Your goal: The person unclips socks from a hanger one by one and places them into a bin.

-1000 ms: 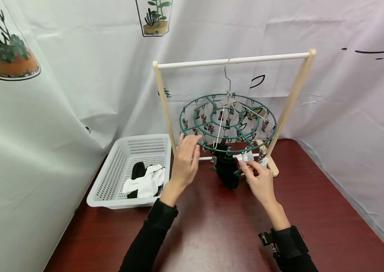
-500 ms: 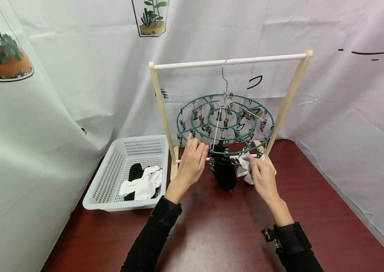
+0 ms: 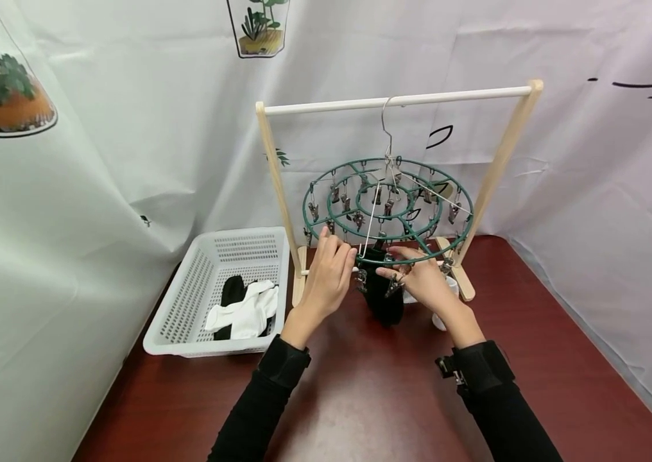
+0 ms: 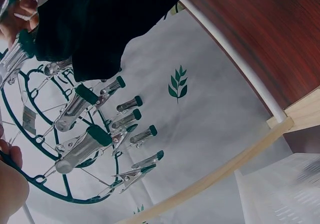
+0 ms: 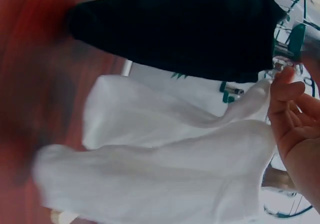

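Observation:
A round green clip hanger (image 3: 386,208) hangs by its hook from a wooden rack (image 3: 401,101). My left hand (image 3: 332,256) grips the front left rim of the ring. My right hand (image 3: 403,266) reaches left under the front rim and pinches a metal clip (image 3: 393,283) beside the hanging black sock (image 3: 384,305). A white sock (image 3: 443,319) hangs behind my right wrist. In the right wrist view the white sock (image 5: 165,154) hangs below the black sock (image 5: 175,28). In the left wrist view several green-tipped clips (image 4: 80,149) dangle from the ring.
A white plastic basket (image 3: 187,301) stands left of the rack with white and black socks (image 3: 245,308) in it. The rack rests on a dark red table (image 3: 372,398). White printed sheets hang close on the left, back and right.
My right hand left the white sock, which now hangs from the ring, and moved left to a clip by the black sock. My left hand closed on the rim and stayed.

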`<state>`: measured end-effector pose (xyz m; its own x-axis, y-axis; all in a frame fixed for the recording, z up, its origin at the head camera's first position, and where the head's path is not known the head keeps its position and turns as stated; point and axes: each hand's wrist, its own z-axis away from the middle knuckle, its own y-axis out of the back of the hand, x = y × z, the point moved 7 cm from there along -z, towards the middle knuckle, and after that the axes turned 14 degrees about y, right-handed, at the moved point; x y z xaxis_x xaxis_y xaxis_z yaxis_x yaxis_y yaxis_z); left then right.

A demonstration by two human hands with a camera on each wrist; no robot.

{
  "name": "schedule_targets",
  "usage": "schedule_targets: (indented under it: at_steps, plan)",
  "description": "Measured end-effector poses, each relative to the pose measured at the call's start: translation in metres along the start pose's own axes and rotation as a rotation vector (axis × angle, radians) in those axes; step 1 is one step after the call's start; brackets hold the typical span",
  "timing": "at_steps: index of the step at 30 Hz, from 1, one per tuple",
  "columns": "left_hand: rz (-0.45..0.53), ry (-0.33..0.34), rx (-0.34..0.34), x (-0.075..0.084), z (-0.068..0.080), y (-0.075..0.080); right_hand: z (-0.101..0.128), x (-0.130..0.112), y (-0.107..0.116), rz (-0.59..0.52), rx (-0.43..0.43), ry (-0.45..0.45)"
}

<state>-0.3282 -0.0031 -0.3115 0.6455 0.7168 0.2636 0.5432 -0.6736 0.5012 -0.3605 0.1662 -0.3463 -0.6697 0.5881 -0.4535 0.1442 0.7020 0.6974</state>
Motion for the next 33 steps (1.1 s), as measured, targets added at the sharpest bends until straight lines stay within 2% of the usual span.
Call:
schedule_targets:
  at_steps: [4,7,13,16,18,19,22,24,26,29,31,33]
  plan:
    - [0.001,0.002,0.009,0.001,0.001,0.001,-0.006,-0.009,-0.003,0.040,0.016,0.078]
    - [0.011,0.008,0.020,0.001,0.003,0.002,-0.007,-0.013,-0.001,0.075,0.041,0.099]
    - [0.067,0.019,0.024,0.000,0.007,0.004,-0.004,-0.014,-0.001,0.016,0.069,0.085]
    - [0.131,0.067,0.050,-0.001,0.014,0.003,-0.003,-0.013,0.000,-0.004,0.093,0.091]
    - [0.216,0.168,0.103,-0.005,0.022,0.004,-0.003,-0.013,-0.001,-0.005,0.097,0.095]
    - [0.277,0.247,0.131,-0.008,0.027,0.004,-0.003,-0.012,-0.001,-0.008,0.098,0.092]
    - [0.488,0.534,0.194,-0.019,0.046,-0.002,-0.002,-0.011,-0.001,-0.027,0.095,0.075]
    - [0.599,0.719,0.197,-0.024,0.059,-0.010,-0.001,-0.010,-0.001,-0.046,0.099,0.060]
    - [0.679,0.861,0.159,-0.027,0.070,-0.019,0.000,-0.009,-0.001,-0.064,0.103,0.043]
    - [0.761,0.968,0.076,-0.028,0.080,-0.031,0.001,-0.009,-0.001,-0.079,0.103,0.031]
    - [0.807,1.014,-0.029,-0.028,0.084,-0.042,0.002,-0.010,-0.002,-0.084,0.094,0.022]
    - [0.806,1.050,-0.175,-0.026,0.087,-0.055,0.004,-0.009,-0.003,-0.087,0.082,0.005]
